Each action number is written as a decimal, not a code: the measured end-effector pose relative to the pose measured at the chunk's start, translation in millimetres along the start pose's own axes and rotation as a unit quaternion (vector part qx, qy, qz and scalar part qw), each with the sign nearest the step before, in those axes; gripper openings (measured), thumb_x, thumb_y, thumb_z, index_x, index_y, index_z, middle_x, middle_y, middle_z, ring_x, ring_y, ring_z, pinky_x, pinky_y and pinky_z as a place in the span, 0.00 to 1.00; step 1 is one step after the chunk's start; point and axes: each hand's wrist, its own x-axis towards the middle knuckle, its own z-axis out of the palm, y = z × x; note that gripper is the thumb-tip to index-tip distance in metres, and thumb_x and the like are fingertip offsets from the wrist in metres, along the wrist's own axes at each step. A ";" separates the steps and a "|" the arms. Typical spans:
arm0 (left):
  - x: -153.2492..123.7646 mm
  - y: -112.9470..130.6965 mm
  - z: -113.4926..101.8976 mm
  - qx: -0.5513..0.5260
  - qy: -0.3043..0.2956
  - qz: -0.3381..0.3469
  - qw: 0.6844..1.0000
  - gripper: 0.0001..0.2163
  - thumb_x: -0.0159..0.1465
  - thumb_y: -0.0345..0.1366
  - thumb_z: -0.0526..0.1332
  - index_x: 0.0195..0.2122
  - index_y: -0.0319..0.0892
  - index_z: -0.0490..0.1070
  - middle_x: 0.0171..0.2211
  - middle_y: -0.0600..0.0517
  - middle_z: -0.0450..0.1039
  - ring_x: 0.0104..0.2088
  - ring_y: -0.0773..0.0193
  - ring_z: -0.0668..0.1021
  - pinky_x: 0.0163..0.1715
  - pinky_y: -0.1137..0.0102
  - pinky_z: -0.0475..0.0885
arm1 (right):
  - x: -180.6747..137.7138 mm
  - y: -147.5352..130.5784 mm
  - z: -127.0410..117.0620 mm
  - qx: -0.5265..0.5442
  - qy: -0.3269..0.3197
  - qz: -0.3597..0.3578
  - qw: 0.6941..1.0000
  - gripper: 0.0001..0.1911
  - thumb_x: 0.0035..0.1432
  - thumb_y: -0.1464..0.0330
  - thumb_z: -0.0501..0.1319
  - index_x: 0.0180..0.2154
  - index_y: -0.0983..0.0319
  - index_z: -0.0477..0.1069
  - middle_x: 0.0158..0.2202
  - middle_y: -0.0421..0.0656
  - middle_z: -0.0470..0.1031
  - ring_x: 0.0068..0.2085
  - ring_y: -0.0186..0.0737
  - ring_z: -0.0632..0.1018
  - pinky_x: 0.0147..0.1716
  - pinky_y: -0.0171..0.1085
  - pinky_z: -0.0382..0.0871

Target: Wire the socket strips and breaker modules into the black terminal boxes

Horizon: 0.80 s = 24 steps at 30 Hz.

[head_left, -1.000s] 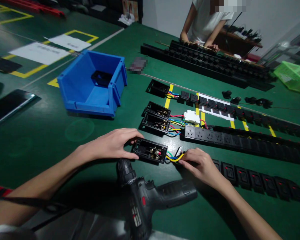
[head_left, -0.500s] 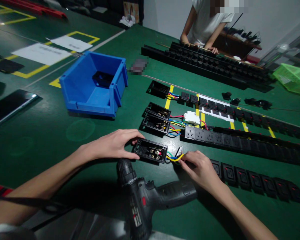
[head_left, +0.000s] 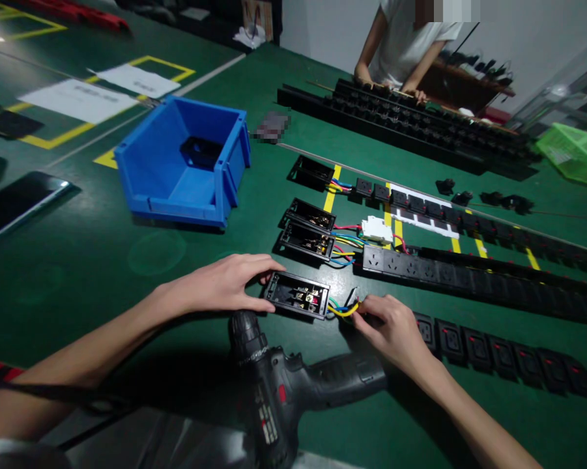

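Note:
My left hand (head_left: 239, 283) grips the left end of a black plastic terminal box (head_left: 298, 294), thumb on the near side and fingers on the far side. Brass terminals show inside its open top. Yellow, blue and green wires (head_left: 343, 311) come out of the box's right end. My right hand (head_left: 391, 329) pinches these wires just right of the box. Beyond my right hand runs a row of black sockets (head_left: 476, 348). Close below the box lies a black cordless drill (head_left: 278, 384), its chuck near my left thumb.
A blue bin (head_left: 176, 212) holds a black part. Several similar wired boxes (head_left: 307, 241) and a socket strip (head_left: 420, 270) lie beyond my hands, with a white breaker (head_left: 376, 229). A phone (head_left: 24, 202) is at left. Across the table, a person (head_left: 403, 52) works behind black strips.
Both hands keep their holds on the box and the wires. The view has shifted very slightly; nothing else has visibly moved.

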 end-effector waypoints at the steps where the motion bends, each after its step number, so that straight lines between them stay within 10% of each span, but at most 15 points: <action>1: -0.2 0.0 0.2 0.006 0.001 -0.002 1.000 0.27 0.62 0.51 0.64 0.58 0.45 0.64 0.49 0.49 0.72 0.47 0.57 0.76 0.46 0.68 0.69 | 0.1 0.1 0.1 -0.002 0.002 0.001 1.000 0.12 0.65 0.65 0.57 0.29 0.62 0.70 0.26 0.39 0.70 0.28 0.35 0.67 0.32 0.35 0.53; 24: -1.6 -1.0 0.8 0.017 0.022 0.003 1.000 0.29 0.62 0.52 0.64 0.62 0.46 0.63 0.49 0.47 0.73 0.48 0.55 0.76 0.45 0.67 0.71 | 3.5 1.5 -1.5 0.008 -0.032 0.006 0.999 0.11 0.64 0.65 0.59 0.29 0.61 0.71 0.27 0.38 0.72 0.28 0.34 0.68 0.32 0.35 0.54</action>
